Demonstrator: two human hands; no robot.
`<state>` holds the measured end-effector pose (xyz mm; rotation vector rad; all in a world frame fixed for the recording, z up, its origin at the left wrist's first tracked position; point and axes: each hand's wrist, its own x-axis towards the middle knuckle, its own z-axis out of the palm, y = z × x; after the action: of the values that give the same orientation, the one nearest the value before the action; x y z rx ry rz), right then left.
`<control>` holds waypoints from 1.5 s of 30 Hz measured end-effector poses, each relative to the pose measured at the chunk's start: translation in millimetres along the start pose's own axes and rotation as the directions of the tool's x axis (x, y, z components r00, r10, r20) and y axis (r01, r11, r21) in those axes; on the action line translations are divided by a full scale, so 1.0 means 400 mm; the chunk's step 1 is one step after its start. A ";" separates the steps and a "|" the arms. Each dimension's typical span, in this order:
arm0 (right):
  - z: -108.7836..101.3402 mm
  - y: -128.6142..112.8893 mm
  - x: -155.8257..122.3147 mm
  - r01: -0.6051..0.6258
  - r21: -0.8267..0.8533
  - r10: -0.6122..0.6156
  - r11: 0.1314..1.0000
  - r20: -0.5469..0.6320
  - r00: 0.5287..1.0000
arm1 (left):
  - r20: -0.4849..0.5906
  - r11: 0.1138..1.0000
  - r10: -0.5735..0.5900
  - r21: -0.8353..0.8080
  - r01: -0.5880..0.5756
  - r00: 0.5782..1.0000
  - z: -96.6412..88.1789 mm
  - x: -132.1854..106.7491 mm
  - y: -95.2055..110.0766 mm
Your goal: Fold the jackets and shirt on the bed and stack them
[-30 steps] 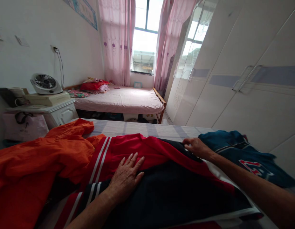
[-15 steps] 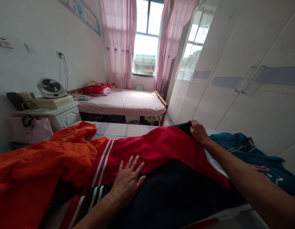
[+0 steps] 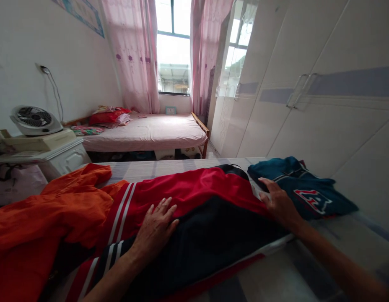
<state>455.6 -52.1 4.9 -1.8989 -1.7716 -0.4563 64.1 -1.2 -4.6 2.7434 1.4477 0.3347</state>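
Observation:
A red and dark navy jacket (image 3: 200, 218) with white stripes lies spread across the bed in front of me. My left hand (image 3: 155, 228) rests flat on it, fingers stretched out, where red meets navy. My right hand (image 3: 278, 201) lies open and palm-down on the jacket's right edge, fingers pointing away from me. Just beyond that hand sits a folded blue garment (image 3: 299, 191) with red and white lettering. An orange garment (image 3: 46, 218) lies bunched at the left, touching the jacket's striped sleeve.
The striped bedsheet (image 3: 295, 272) shows at the front right. White wardrobe doors (image 3: 307, 105) line the right side. A second bed (image 3: 147, 132) stands under the window. A white nightstand (image 3: 56, 157) with a fan (image 3: 34, 119) stands at the left.
My right hand has let go of the raised jacket edge and come down flat on the jacket's right side. The jacket now lies flatter. My left hand has stayed in place.

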 end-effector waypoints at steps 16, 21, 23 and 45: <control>-0.095 0.095 -0.215 0.442 -0.149 -0.387 0.884 0.294 0.874 | -0.056 0.841 0.402 0.416 -0.345 0.914 -0.049 -0.333 -0.105; -0.072 0.095 -0.187 0.459 -0.147 -0.419 0.876 0.237 0.876 | -0.093 0.891 0.344 0.348 -0.293 0.934 -0.042 -0.315 -0.106; -0.096 0.087 -0.164 0.437 -0.184 -0.404 0.880 0.194 0.894 | -0.152 0.919 0.302 0.309 -0.245 0.941 -0.060 -0.300 -0.101; -0.251 -0.030 -0.092 0.271 0.127 -0.299 0.954 0.374 0.878 | 0.017 0.993 0.121 0.011 -0.122 0.992 -0.203 -0.175 -0.084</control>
<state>449.1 -138.9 68.2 -1.7724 -2.3125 -0.1100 -17.8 -45.9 58.3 2.8439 1.2865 0.3057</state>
